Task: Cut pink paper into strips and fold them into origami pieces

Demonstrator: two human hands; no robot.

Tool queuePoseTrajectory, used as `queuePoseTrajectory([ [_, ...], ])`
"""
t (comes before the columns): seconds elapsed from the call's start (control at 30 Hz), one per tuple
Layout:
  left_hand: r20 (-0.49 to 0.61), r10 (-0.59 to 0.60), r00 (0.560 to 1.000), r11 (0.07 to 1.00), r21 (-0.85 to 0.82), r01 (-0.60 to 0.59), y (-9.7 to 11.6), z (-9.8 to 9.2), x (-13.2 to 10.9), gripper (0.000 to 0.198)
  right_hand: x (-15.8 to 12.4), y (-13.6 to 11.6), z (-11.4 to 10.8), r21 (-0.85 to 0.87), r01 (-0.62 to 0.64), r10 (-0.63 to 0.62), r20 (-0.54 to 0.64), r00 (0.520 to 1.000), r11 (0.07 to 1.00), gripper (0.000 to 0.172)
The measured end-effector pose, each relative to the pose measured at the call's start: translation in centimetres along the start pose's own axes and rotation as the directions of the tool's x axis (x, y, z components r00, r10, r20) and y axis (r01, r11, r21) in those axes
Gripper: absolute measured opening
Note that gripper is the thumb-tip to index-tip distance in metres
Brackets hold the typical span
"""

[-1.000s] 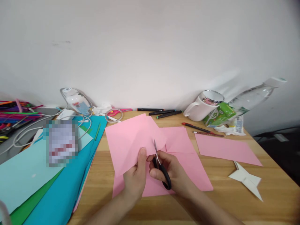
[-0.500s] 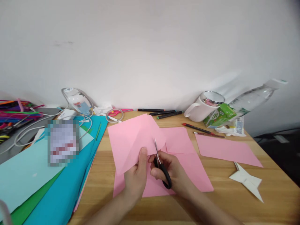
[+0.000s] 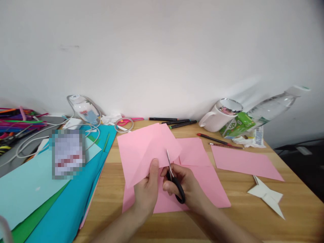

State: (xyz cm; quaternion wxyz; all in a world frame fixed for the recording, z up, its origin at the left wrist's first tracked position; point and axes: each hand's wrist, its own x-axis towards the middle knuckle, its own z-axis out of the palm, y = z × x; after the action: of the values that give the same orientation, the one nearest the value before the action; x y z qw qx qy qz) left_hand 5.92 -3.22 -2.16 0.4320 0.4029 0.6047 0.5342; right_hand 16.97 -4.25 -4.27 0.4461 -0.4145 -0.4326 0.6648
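Observation:
My left hand pinches the near edge of a folded pink paper sheet and lifts it off the wooden table. My right hand is closed round the black handles of a pair of scissors. The thin blades point away from me and sit in the pink sheet's right edge. More pink paper lies flat under both hands.
Another pink sheet and a white folded paper star lie to the right. A white mug, a green carton and a clear bottle stand at the back right. Markers line the wall. Blue and green sheets and cables fill the left.
The lifted pink sheet has shifted slightly to the right and turned a little between my hands. The scissors and both hands stay almost where they were.

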Motion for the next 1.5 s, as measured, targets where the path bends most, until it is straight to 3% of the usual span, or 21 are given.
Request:
queuePoseTrajectory([
  [0.27,-0.023,-0.002,1.000,1.000,0.002,0.002,0.0,0.0,0.0,0.031,0.0,-0.1,0.1,-0.003,-0.009,0.009,0.000,1.000,1.000,0.036],
  [0.5,0.016,-0.109,0.994,0.993,-0.039,0.109,0.0,0.0,-0.2,0.038,0.0,0.3,0.1,0.001,-0.036,0.036,-0.007,0.999,0.999,0.036],
  [0.7,0.031,-0.018,0.999,0.975,-0.221,0.024,-1.2,-0.1,0.3,0.028,0.0,-0.4,0.2,0.036,-0.005,0.005,0.013,1.000,0.999,0.040],
  [0.83,0.084,-0.096,0.992,0.943,-0.313,0.118,-1.9,0.0,0.7,0.029,0.0,-0.7,0.3,0.043,-0.007,0.007,0.012,1.000,0.999,0.040],
  [0.93,0.080,-0.122,0.989,0.944,-0.300,0.140,-1.7,0.1,0.6,0.028,0.0,-0.8,0.3,0.035,-0.009,0.008,0.013,1.000,0.999,0.038],
  [1.1,0.204,-0.221,0.954,0.933,-0.241,0.267,-1.0,0.1,0.1,0.037,0.1,-0.4,0.1,0.018,-0.013,0.013,-0.006,1.000,1.000,0.033],
  [1.23,0.115,-0.205,0.972,0.925,-0.301,0.231,-1.0,0.1,0.7,0.028,0.2,-0.1,0.0,0.011,0.003,-0.002,-0.025,1.000,1.000,0.028],
  [1.33,0.155,-0.131,0.979,0.889,-0.419,0.185,-1.1,0.2,1.5,0.030,0.1,-0.1,0.1,-0.004,0.065,-0.065,-0.018,0.998,0.998,0.024],
  [1.4,0.182,-0.123,0.976,0.861,-0.469,0.196,-1.2,0.2,1.9,0.033,-0.1,-0.1,0.1,-0.056,0.171,-0.175,-0.068,0.982,0.984,0.021],
  [1.5,0.176,-0.131,0.976,0.837,-0.507,0.204,-1.1,0.2,2.3,0.035,-0.2,-0.1,0.0,-0.263,0.338,-0.405,-0.269,0.874,0.904,0.014],
])
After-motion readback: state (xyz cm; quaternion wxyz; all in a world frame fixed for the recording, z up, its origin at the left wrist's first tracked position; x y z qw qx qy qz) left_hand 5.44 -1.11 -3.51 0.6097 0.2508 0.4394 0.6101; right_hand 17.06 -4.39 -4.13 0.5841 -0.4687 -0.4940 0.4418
